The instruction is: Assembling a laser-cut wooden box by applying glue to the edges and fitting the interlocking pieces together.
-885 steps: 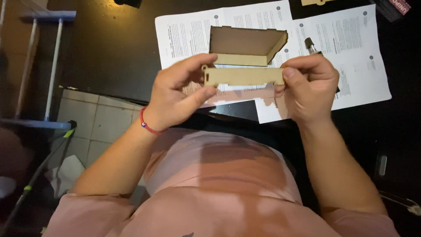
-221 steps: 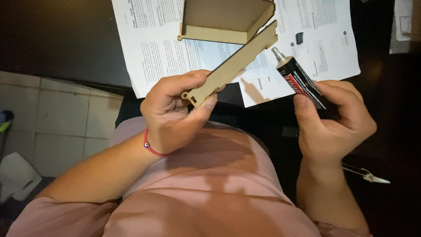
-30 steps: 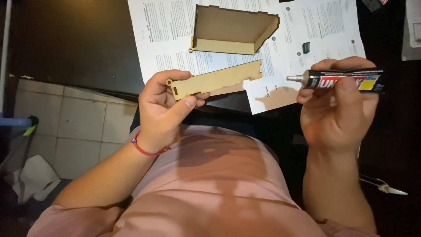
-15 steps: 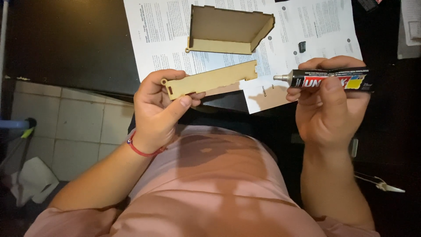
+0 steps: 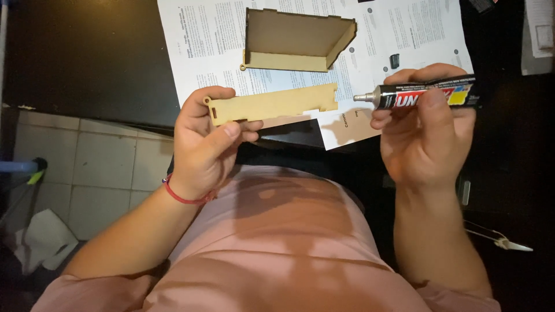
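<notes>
The left hand (image 5: 202, 144) pinches one end of a long wooden strip (image 5: 272, 104) between thumb and fingers, holding it level above the counter (image 5: 87, 58) edge. The strip's held end is partly covered by the thumb and fingertips; a small round tab shows at its corner and a notch at its far end. The right hand (image 5: 425, 136) is wrapped around a glue tube (image 5: 425, 95), thumb across its label, so much of the tube's body is hidden. Its metal nozzle points left toward the strip's free end, near it but apart. Whether the tube is capped is hard to tell.

Behind them, a partly built wooden box (image 5: 295, 40) stands on printed sheets (image 5: 196, 46) on the dark counter. The sheets run off the top edge, and a small dark item (image 5: 395, 60) on them is too small to identify. At the lower right, a thin pointed tool (image 5: 500, 240) lies in shadow. A red band (image 5: 185, 196) circles the left wrist. Tiled floor (image 5: 87, 167) shows to the left.
</notes>
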